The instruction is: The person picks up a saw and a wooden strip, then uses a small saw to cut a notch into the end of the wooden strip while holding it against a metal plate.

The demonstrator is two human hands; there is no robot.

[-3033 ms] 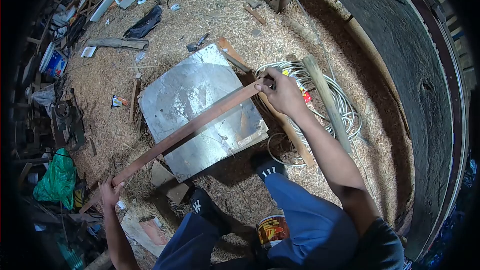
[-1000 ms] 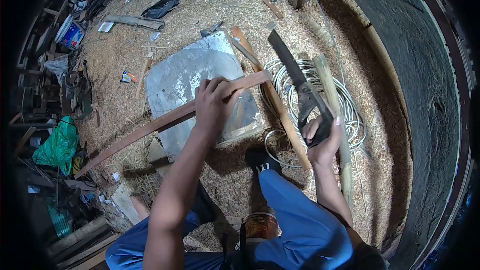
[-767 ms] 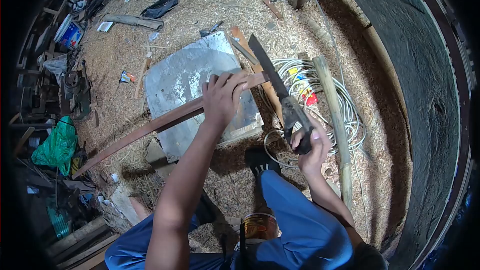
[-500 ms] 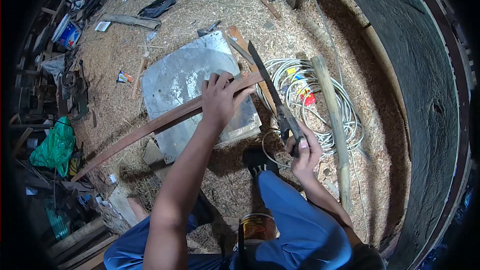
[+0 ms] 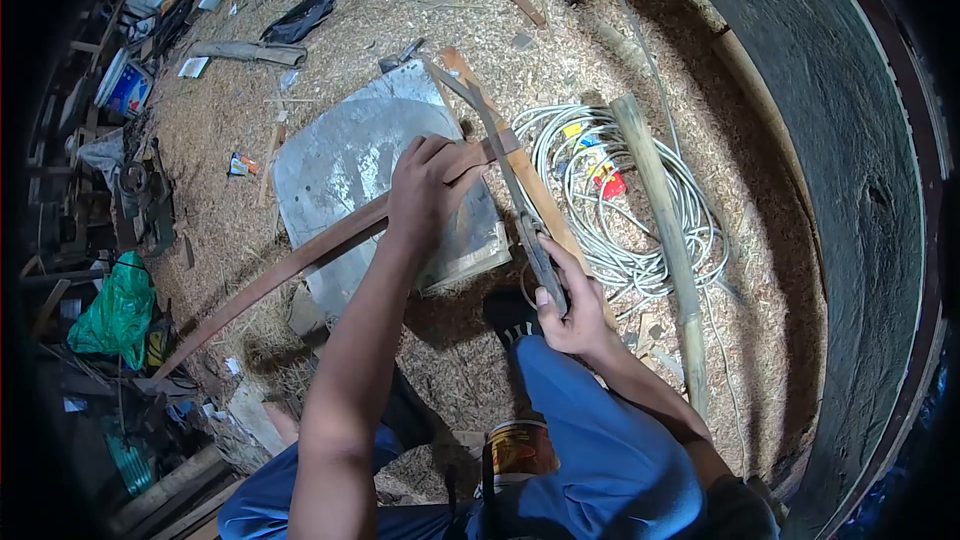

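My left hand (image 5: 428, 185) is closed around a long reddish-brown wood strip (image 5: 300, 258), which crosses a grey metal-topped board (image 5: 335, 155) and reaches down to the lower left. In my right hand (image 5: 575, 310) is the dark handle of a handsaw (image 5: 508, 172). Its blade points up and to the left, lying across the strip near the right end, just right of my left hand. Beneath the saw, a lighter flat board (image 5: 545, 205) slants along the right side of the metal-topped board.
Coiled pale cable (image 5: 560, 170) and a round wooden pole (image 5: 655, 200) are on the right, before a dark curved wall (image 5: 840, 140). A labelled bucket (image 5: 522, 447) stands between my knees. Green plastic bag (image 5: 115, 315) and scrap lie left; a hammer (image 5: 402, 56) lies beyond the board.
My right hand has moved left and slightly down with the saw, whose blade now crosses the strip closer to my left hand. The view has shifted slightly.
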